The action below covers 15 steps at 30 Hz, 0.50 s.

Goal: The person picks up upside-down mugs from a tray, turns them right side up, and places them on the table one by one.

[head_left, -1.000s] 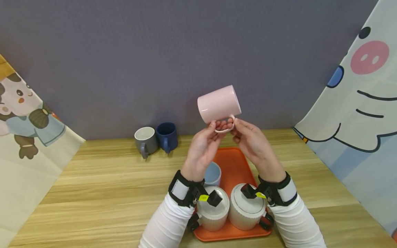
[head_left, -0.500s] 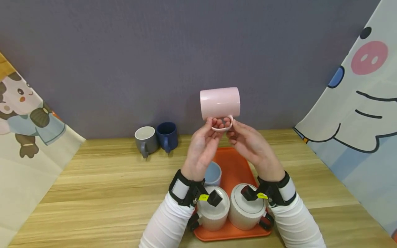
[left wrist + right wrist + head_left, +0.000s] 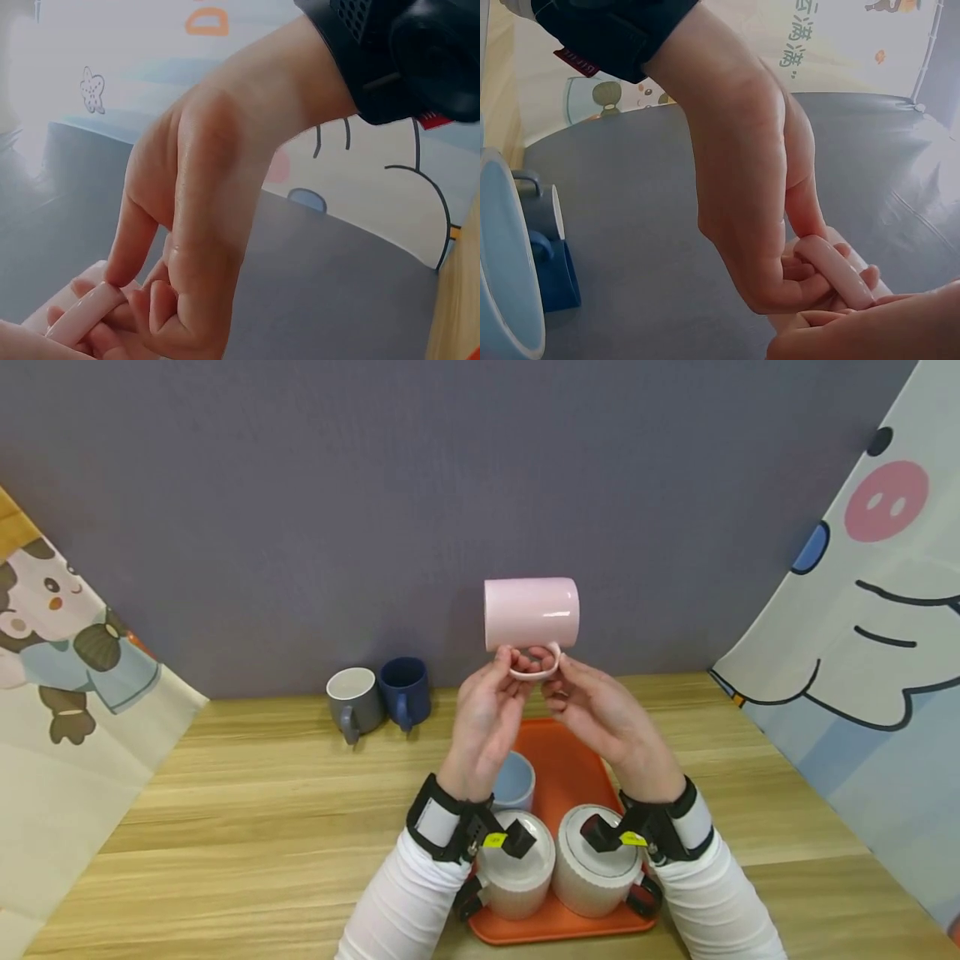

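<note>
A pink mug [image 3: 531,612] is held up in front of the grey wall, lying on its side with its handle [image 3: 534,667] pointing down. Both hands hold that handle: my left hand [image 3: 497,693] pinches it from the left and my right hand [image 3: 573,689] from the right. The left wrist view shows the thumb and curled fingers of the left hand [image 3: 112,300] on the pink handle [image 3: 79,315]. The right wrist view shows the right hand [image 3: 810,262] with fingers curled round the handle [image 3: 838,271].
Below the hands an orange tray [image 3: 564,752] carries two white lidded jars [image 3: 516,864] [image 3: 596,860] and a light blue cup [image 3: 516,779]. A grey mug [image 3: 352,697] and a dark blue mug [image 3: 405,691] stand by the wall. Cartoon-print cloths hang at both sides.
The pink mug has turned from tilted to level on its side and sunk slightly. Both hands kept hold of the handle and stayed in place.
</note>
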Available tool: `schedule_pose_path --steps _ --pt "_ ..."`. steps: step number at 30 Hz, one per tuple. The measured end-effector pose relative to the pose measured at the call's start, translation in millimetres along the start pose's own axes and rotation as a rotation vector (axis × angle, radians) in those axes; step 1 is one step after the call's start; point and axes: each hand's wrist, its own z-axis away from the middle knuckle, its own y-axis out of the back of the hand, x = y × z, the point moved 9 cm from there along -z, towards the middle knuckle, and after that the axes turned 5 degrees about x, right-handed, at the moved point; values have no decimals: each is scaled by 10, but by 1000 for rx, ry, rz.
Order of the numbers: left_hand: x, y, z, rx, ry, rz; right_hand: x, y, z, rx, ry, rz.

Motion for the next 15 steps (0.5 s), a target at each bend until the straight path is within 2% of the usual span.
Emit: schedule_pose_path --steps 9,15 --pt "-3 36 -7 17 5 -21 46 -15 -21 -41 -25 -43" --pt "-3 73 -18 44 5 -43 71 29 -49 -17 -36 -16"
